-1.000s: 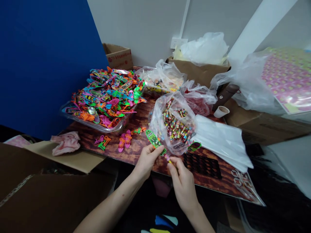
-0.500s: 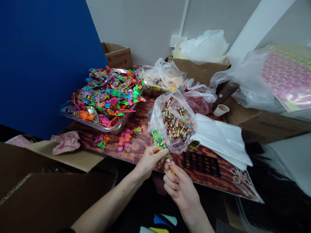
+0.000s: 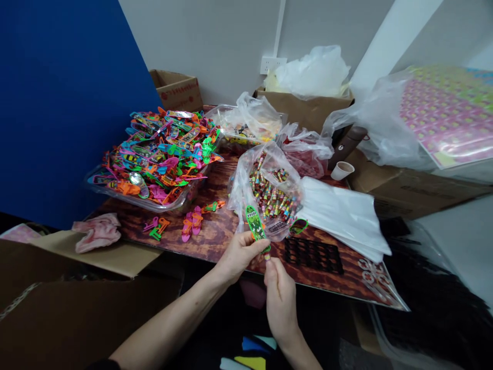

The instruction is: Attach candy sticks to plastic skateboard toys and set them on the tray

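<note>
My left hand [image 3: 239, 255] pinches a small green toy skateboard [image 3: 254, 222] with a black and white print and orange parts beneath it. Closed around a thin colourful stick [image 3: 267, 257], my right hand [image 3: 280, 298] is at the board's near end; only the stick's tip shows. Whether stick and board are joined, I cannot tell. Just beyond the hands lies a clear plastic bag [image 3: 242, 174] of similar small striped sticks [image 3: 273, 198]. A pair of pink toy skateboards [image 3: 191, 224] and several loose orange, green and purple plastic pieces [image 3: 156, 226] rest on the table to the left.
A clear tray [image 3: 169, 206] heaped with colourful toy skateboards [image 3: 162, 154] stands at the left. A black grid [image 3: 314, 256], white sheets [image 3: 342, 216], a paper cup [image 3: 342, 170] and a dark bottle [image 3: 348, 147] are at the right. An open cardboard box [image 3: 88, 303] sits front left.
My right hand has turned more upright and now covers most of the stick. The skateboard stays in my left hand. The whole view has shifted slightly.
</note>
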A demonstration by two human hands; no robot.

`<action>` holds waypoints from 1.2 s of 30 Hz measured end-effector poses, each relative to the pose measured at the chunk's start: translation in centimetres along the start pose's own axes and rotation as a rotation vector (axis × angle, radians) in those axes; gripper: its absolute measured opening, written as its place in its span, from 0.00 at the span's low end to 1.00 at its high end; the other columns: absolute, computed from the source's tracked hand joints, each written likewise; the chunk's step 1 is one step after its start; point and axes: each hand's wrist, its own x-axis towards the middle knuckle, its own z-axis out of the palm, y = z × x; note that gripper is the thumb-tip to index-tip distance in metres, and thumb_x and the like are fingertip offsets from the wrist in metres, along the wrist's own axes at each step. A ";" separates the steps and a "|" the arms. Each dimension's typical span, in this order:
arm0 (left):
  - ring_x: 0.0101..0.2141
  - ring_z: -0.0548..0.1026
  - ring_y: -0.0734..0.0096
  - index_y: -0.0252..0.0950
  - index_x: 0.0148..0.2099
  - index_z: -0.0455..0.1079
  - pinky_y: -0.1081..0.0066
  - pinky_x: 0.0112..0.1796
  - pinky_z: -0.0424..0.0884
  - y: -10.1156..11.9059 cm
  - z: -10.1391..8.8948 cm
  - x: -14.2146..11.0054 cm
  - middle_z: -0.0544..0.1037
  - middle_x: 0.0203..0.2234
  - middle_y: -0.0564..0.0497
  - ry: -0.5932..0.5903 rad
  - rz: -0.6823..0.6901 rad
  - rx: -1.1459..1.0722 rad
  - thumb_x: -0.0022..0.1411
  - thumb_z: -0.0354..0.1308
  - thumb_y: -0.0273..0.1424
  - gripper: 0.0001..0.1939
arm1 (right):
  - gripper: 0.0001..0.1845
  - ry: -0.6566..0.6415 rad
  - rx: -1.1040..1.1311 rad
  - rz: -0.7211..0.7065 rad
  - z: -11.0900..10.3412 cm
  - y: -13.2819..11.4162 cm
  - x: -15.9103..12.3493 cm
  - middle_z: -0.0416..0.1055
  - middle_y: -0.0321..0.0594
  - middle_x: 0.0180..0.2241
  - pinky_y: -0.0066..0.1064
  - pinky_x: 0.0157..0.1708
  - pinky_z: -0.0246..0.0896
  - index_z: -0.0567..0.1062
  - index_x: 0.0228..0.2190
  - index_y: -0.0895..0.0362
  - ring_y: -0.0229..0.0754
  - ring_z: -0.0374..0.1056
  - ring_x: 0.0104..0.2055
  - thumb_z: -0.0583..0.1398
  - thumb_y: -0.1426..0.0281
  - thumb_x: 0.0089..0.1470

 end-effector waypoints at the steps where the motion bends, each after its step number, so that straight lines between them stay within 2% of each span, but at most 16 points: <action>1: 0.13 0.56 0.84 0.33 0.24 0.64 0.78 0.16 0.49 0.1 0.2 -0.1 0.63 0.11 0.59 -0.005 0.010 0.015 0.50 0.66 0.44 0.20 | 0.15 0.018 -0.063 -0.036 0.0 0.1 -0.1 0.67 0.36 0.24 0.26 0.24 0.52 0.68 0.32 0.56 0.36 0.62 0.23 0.47 0.64 0.65; 6: 0.13 0.57 0.84 0.33 0.24 0.64 0.79 0.16 0.49 0.1 0.1 -0.1 0.63 0.11 0.59 -0.016 0.017 0.048 0.52 0.65 0.43 0.20 | 0.13 0.052 -0.228 -0.132 0.1 0.7 -0.4 0.70 0.38 0.26 0.28 0.26 0.52 0.68 0.36 0.57 0.38 0.66 0.24 0.46 0.67 0.65; 10: 0.16 0.62 0.81 0.33 0.29 0.68 0.78 0.19 0.55 0.4 -0.6 0.1 0.69 0.17 0.56 -0.059 -0.013 0.053 0.53 0.64 0.42 0.17 | 0.13 -0.059 -0.191 -0.119 -0.6 0.2 0.6 0.69 0.38 0.27 0.28 0.27 0.55 0.67 0.38 0.56 0.39 0.66 0.27 0.45 0.68 0.66; 14: 0.20 0.65 0.78 0.32 0.27 0.69 0.76 0.23 0.60 1.9 -0.2 -0.2 0.70 0.19 0.54 -0.166 0.029 0.149 0.55 0.63 0.41 0.16 | 0.10 -0.084 -0.334 -0.227 -2.6 -0.8 1.9 0.68 0.42 0.35 0.34 0.37 0.57 0.69 0.39 0.56 0.44 0.64 0.38 0.48 0.69 0.64; 16: 0.23 0.66 0.76 0.32 0.27 0.70 0.76 0.25 0.61 2.7 0.3 -0.5 0.70 0.21 0.52 -0.217 0.049 0.213 0.55 0.63 0.39 0.15 | 0.10 -0.070 -0.389 -0.250 -4.2 -1.2 2.1 0.67 0.43 0.35 0.36 0.39 0.57 0.70 0.36 0.55 0.45 0.63 0.39 0.50 0.69 0.63; 18: 0.25 0.66 0.74 0.32 0.37 0.73 0.75 0.27 0.61 3.3 0.6 -0.7 0.70 0.23 0.53 -0.253 0.044 0.215 0.55 0.63 0.37 0.13 | 0.09 -0.049 -0.342 -0.219 -6.0 -1.2 2.1 0.66 0.42 0.34 0.35 0.39 0.57 0.72 0.35 0.55 0.44 0.63 0.38 0.52 0.69 0.62; 20: 0.26 0.66 0.74 0.36 0.53 0.68 0.75 0.27 0.61 3.5 0.5 -0.7 0.70 0.25 0.54 -0.258 0.036 0.185 0.54 0.64 0.35 0.24 | 0.08 0.038 -0.216 -0.124 -7.8 -0.4 2.2 0.67 0.41 0.34 0.32 0.36 0.59 0.72 0.33 0.56 0.41 0.64 0.36 0.55 0.67 0.61; 21: 0.26 0.66 0.75 0.37 0.57 0.64 0.76 0.27 0.60 3.2 0.3 -0.6 0.71 0.26 0.55 -0.247 0.035 0.181 0.54 0.64 0.35 0.29 | 0.08 0.113 -0.131 -0.054 -8.5 0.3 2.5 0.67 0.40 0.33 0.31 0.33 0.60 0.72 0.33 0.56 0.40 0.65 0.34 0.57 0.66 0.60; 23: 0.26 0.66 0.75 0.37 0.57 0.65 0.76 0.28 0.59 2.1 -0.1 0.1 0.70 0.27 0.54 -0.196 0.054 0.206 0.55 0.63 0.35 0.28 | 0.11 0.284 0.063 0.102 -9.3 2.3 3.4 0.69 0.40 0.33 0.27 0.25 0.59 0.73 0.36 0.58 0.37 0.65 0.29 0.60 0.62 0.56; 25: 0.25 0.65 0.75 0.34 0.49 0.71 0.75 0.27 0.58 0.2 -0.4 0.9 0.69 0.24 0.54 -0.114 0.076 0.273 0.57 0.61 0.36 0.19 | 0.18 0.368 0.219 0.192 -9.2 4.7 4.9 0.71 0.40 0.31 0.26 0.22 0.61 0.74 0.39 0.60 0.37 0.66 0.27 0.64 0.60 0.51; 27: 0.25 0.66 0.72 0.34 0.43 0.73 0.74 0.28 0.60 -2.3 -0.3 1.7 0.70 0.23 0.53 -0.033 0.106 0.372 0.58 0.59 0.35 0.13 | 0.20 0.356 0.242 0.209 -8.5 6.9 6.5 0.73 0.42 0.31 0.29 0.25 0.67 0.74 0.37 0.62 0.39 0.70 0.29 0.65 0.58 0.48; 30: 0.36 0.70 0.63 0.37 0.42 0.74 0.68 0.40 0.64 -5.7 0.8 2.4 0.74 0.33 0.48 0.013 0.326 0.632 0.61 0.56 0.30 0.09 | 0.21 0.333 0.177 0.203 -7.3 9.3 8.3 0.73 0.42 0.30 0.32 0.27 0.70 0.74 0.34 0.63 0.41 0.71 0.29 0.64 0.57 0.48; 33: 0.46 0.67 0.59 0.39 0.49 0.70 0.62 0.48 0.63 -7.9 2.1 2.5 0.72 0.44 0.45 -0.030 0.522 0.867 0.62 0.53 0.26 0.13 | 0.20 0.328 0.103 0.171 -6.7 10.5 8.7 0.73 0.42 0.29 0.34 0.28 0.71 0.73 0.34 0.62 0.41 0.71 0.29 0.62 0.56 0.51; 36: 0.49 0.65 0.59 0.39 0.53 0.66 0.58 0.49 0.63 -8.8 2.8 2.9 0.68 0.49 0.45 -0.031 0.572 1.052 0.62 0.53 0.25 0.17 | 0.18 0.328 -0.016 0.107 -6.6 10.9 8.3 0.73 0.41 0.30 0.34 0.31 0.69 0.72 0.33 0.60 0.41 0.70 0.29 0.60 0.56 0.53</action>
